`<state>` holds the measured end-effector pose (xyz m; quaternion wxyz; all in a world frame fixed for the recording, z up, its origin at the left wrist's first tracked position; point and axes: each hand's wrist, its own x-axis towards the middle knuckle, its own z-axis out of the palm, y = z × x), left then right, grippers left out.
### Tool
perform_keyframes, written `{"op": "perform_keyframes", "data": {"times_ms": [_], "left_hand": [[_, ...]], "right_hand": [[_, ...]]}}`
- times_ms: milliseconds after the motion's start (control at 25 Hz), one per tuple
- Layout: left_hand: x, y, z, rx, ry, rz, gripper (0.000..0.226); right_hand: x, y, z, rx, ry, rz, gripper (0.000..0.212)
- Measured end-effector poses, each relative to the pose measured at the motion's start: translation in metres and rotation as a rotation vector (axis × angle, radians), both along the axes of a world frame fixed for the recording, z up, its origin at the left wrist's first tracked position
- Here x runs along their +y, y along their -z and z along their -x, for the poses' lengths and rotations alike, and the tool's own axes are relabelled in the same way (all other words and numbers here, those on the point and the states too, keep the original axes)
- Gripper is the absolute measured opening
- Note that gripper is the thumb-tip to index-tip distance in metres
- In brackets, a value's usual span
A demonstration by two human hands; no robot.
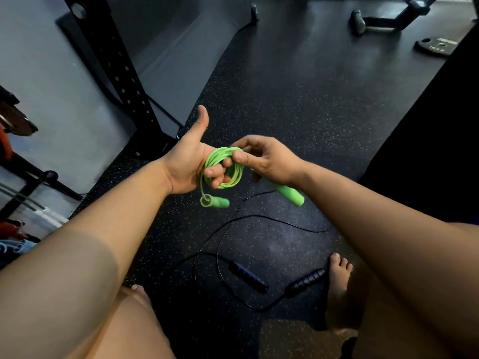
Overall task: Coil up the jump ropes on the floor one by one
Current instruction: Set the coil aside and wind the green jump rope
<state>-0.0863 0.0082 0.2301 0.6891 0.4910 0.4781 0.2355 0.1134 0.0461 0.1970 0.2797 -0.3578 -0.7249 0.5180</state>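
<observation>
Down on the speckled floor (285, 104), sprawled loose and uncoiled: a black jump rope (228, 225), its two dark handles lying near each other at the near end. Directly above that black jump rope, held in the air, a green jump rope (234, 176) wound into a tight coil.

Threaded through the coil, the curled fingers of the left hand (186, 164), clenched on the loops from inside, thumb stuck straight up and clear of the cord. Closed on the coil's upper edge from the other side, the right hand (264, 159), thumb and forefinger pinching the strands.

Dangling from the coil toward the black jump rope, one green handle (217, 202), free of both hands. Poking out from beneath the right palm, also above the black jump rope, the second green handle (289, 194); cannot tell whether gripped by the lower fingers or merely tucked there.

Just beside the black jump rope's ribbed handle (307, 279), a bare foot (337, 278). Well beyond the black jump rope and to its left, a black perforated rack upright (116, 68). Far beyond the black jump rope, to its right, a flat weight plate (436, 46) on the floor.
</observation>
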Motion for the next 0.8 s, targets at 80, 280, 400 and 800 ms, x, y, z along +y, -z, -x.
{"op": "perform_keyframes", "data": {"times_ms": [80,280,400,800], "left_hand": [[0.000,0.000,0.002,-0.026,-0.039,-0.002,0.105],[-0.001,0.003,-0.005,0.118,-0.257,-0.098,0.095],[0.000,0.004,-0.008,0.303,-0.426,-0.232,0.089],[-0.016,-0.003,0.041,0.192,-0.524,-0.356,0.036]], "right_hand": [[-0.010,0.004,0.006,0.070,-0.055,0.089,0.021],[-0.013,0.008,0.017,0.070,-0.026,0.060,0.023],[-0.011,0.012,0.023,0.040,0.012,0.013,0.026],[-0.022,0.003,0.069,0.094,-0.001,0.068,0.033]]}}
